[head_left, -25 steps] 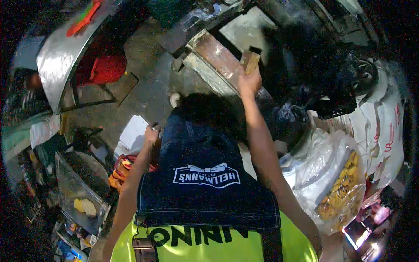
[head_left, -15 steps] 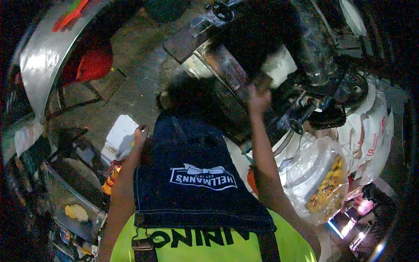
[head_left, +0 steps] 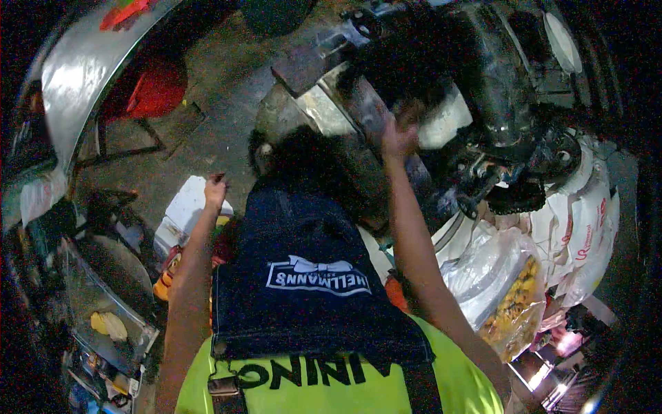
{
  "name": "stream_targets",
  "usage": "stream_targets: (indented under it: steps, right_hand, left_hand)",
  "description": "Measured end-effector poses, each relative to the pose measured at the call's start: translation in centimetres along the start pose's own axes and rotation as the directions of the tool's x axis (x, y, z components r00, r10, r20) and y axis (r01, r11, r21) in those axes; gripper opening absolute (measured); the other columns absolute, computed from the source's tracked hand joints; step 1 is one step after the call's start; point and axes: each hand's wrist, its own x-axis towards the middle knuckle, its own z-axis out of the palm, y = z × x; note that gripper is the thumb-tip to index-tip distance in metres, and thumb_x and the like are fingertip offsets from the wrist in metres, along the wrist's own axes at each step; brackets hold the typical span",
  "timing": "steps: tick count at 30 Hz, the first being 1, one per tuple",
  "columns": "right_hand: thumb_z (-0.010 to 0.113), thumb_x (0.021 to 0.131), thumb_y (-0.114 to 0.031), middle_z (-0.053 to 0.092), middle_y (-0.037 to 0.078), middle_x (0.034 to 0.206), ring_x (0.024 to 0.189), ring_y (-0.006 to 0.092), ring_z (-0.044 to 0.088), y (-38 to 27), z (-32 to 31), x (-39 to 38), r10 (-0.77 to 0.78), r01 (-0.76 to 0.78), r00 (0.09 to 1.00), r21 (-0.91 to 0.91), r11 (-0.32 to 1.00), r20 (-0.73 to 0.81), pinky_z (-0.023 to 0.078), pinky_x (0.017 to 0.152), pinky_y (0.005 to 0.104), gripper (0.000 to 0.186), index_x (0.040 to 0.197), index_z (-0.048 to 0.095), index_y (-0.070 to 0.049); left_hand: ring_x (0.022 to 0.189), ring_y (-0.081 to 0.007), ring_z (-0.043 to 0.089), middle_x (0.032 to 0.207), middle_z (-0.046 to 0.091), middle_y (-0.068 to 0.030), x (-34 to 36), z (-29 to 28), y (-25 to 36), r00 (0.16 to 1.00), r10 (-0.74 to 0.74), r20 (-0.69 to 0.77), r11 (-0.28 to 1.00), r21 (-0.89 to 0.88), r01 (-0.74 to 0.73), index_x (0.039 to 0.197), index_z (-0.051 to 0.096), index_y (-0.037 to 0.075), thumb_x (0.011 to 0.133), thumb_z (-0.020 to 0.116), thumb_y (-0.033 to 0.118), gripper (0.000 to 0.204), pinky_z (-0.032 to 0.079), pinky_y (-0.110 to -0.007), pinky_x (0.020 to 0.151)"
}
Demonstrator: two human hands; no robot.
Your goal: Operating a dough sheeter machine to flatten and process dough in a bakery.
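My right hand (head_left: 400,138) is closed round a dim, blurred wooden block (head_left: 408,112) at a long metal tray (head_left: 365,103) on the dark machine (head_left: 503,165); a pale sheet (head_left: 445,117) lies just right of it. My left hand (head_left: 216,190) is pinched at the left, over a white box or board (head_left: 186,203); what its fingers hold is too small and dark to make out. My dark denim apron (head_left: 289,310) fills the lower middle, over a yellow-green shirt. The area above the apron is in deep shadow.
A curved steel surface (head_left: 79,79) and red object (head_left: 148,93) stand upper left. At right are stacked white sacks (head_left: 586,228) and a clear bag of yellow food (head_left: 514,297). At lower left lies a clear container (head_left: 89,283) with a yellow item.
My right hand moved right, then slightly back left and up, still gripping the block. My left hand shifted left and up. The whole view shifted, and the picture is darker.
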Motion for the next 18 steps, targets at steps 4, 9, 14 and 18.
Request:
stream_targets:
  steps: [4, 9, 14, 18]
  right_hand:
    - [0.071, 0.076, -0.032, 0.062, 0.019, 0.102, 0.092, 0.0325, 0.058, -4.1, -5.1, -0.9, -0.153, 0.019, 0.97, 0.572, 0.82, 0.187, 0.045, 0.085, 0.0376, 0.053, 0.109, 0.054, 0.005]
    - [0.073, 0.072, -0.019, 0.063, 0.013, 0.1, 0.093, 0.0255, 0.059, 6.8, -6.8, -1.0, -0.681, 0.679, 0.73, 0.17, 0.714, -0.054, 0.044, 0.085, 0.0344, 0.047, 0.109, 0.056, 0.003]
    - [0.073, 0.07, -0.007, 0.063, 0.012, 0.101, 0.092, 0.0231, 0.059, 10.0, -6.3, -3.3, -0.569, 0.569, 0.82, 0.182, 0.802, -0.057, 0.044, 0.085, 0.0319, 0.045, 0.109, 0.056, 0.004]
    - [0.07, 0.07, -0.005, 0.063, 0.016, 0.104, 0.096, 0.0239, 0.06, 5.5, -6.9, -3.3, -0.286, 0.235, 0.958, 0.588, 0.774, -0.006, 0.043, 0.087, 0.0325, 0.046, 0.111, 0.054, 0.006]
  left_hand:
    - [0.07, -0.0139, 0.059, 0.085, 0.065, -0.0078, -4.4, 2.4, -5.3, 0.997, -0.031, -0.072, 0.994, 0.104, 0.038, 0.104, 0.06, 0.003, 0.081, 0.06, 0.016, 0.026, 0.046, -0.026, 0.062]
    - [0.079, -0.021, 0.063, 0.09, 0.066, -0.0142, -11.3, 4.1, -9.2, 0.985, -0.169, -0.015, 0.978, -0.124, 0.166, 0.106, 0.062, 0.005, 0.079, 0.062, 0.019, 0.03, 0.048, -0.032, 0.072]
    - [0.085, -0.0245, 0.064, 0.095, 0.067, -0.0132, -21.3, 6.5, -6.7, 0.944, -0.297, -0.145, 0.919, 0.226, 0.324, 0.102, 0.065, 0.007, 0.075, 0.063, 0.021, 0.03, 0.048, -0.033, 0.074]
    - [0.089, -0.0281, 0.063, 0.094, 0.067, -0.0134, -20.8, 7.1, -7.7, 0.94, -0.317, -0.124, 0.906, 0.254, 0.339, 0.1, 0.066, 0.008, 0.075, 0.062, 0.024, 0.03, 0.047, -0.034, 0.077]
